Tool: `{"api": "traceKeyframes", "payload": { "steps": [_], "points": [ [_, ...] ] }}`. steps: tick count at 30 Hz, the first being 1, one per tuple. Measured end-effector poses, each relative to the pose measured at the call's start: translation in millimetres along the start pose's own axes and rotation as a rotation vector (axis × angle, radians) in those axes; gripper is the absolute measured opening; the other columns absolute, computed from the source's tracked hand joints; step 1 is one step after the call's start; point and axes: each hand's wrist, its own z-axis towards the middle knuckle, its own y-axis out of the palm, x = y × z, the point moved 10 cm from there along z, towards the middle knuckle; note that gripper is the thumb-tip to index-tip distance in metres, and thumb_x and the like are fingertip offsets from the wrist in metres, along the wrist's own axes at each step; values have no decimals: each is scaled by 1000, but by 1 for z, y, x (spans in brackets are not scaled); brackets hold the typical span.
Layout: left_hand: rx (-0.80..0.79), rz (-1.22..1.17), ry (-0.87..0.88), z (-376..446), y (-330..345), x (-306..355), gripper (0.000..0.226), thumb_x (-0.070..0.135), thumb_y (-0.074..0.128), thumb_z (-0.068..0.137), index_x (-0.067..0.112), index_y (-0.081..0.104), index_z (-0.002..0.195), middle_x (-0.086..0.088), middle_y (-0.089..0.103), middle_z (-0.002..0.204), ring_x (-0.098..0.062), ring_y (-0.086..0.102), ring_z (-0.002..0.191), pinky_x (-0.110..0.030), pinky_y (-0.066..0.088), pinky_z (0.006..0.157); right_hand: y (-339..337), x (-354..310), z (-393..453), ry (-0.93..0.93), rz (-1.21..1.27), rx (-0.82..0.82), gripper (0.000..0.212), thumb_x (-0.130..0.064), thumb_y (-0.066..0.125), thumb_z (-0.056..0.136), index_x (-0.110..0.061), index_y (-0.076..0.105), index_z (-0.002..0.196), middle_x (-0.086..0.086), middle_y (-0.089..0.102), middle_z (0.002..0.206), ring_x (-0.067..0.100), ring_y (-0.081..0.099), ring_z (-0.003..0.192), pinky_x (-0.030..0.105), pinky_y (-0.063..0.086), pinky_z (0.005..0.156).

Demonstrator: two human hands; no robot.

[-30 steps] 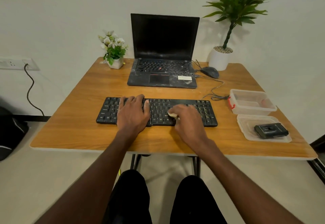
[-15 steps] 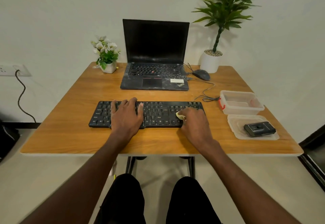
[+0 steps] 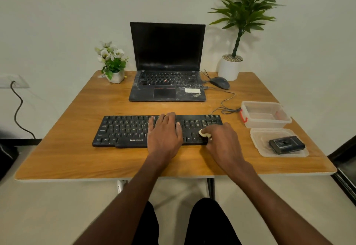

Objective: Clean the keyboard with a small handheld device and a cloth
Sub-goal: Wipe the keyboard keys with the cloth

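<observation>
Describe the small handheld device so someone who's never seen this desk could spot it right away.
Start at the wooden table and go to its front right corner. A shallow clear plastic lid lies there, and the handheld device rests on it: small, black, boxy, unlike the empty clear container behind it.

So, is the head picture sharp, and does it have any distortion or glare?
Head view: mostly sharp, the keyboard brand print reads clearly; wide-angle bending curves the table edges; soft even light, no strong glare; the cloth under the right hand is small, lacking detail.

Even soft indoor light, sharp focus, wide-angle bowing at edges.
</observation>
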Motion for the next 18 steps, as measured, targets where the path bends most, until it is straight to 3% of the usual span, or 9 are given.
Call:
{"api": "traceKeyframes", "payload": {
  "steps": [5, 8, 14, 18],
  "points": [
    [5, 12, -16, 1, 3, -3, 41, 42, 30, 111, 21, 49, 141, 0, 63, 132, -18, 55, 132, -52, 19, 130, 7, -20, -34, -77, -61, 9, 42, 2, 66, 84, -18, 72, 120, -3, 66, 128, 23, 48, 108, 32, 51, 85],
    [10, 31, -11, 1, 4, 0, 44, 44, 28, 111, 20, 50, 140, -2, 63, 134, -20, 54, 134, -51, 17, 131, 4, -18, -52, -36, 31, -1, 42, 1, 68, 84, -23, 75, 117, -7, 70, 122, 19, 53, 103, 27, 46, 82],
    [-42, 34, -7, 4, 5, 10, 55, 49, 26, 111, 16, 45, 151, -6, 60, 147, -21, 48, 145, -53, 10, 132, -11, -7, -18, 11, 137, 138, 37, 2, 70, 85, -24, 78, 111, -8, 71, 118, 20, 60, 103, 24, 40, 82],
    [-41, -7, 19, 3, 11, 23, 46, 46, 31, 110, 19, 47, 143, -2, 60, 141, -20, 51, 139, -53, 15, 132, 3, -21, -22, -138, 90, 56, 39, 3, 70, 83, -25, 79, 108, -11, 69, 113, 18, 53, 98, 22, 34, 77]
  ]
}}
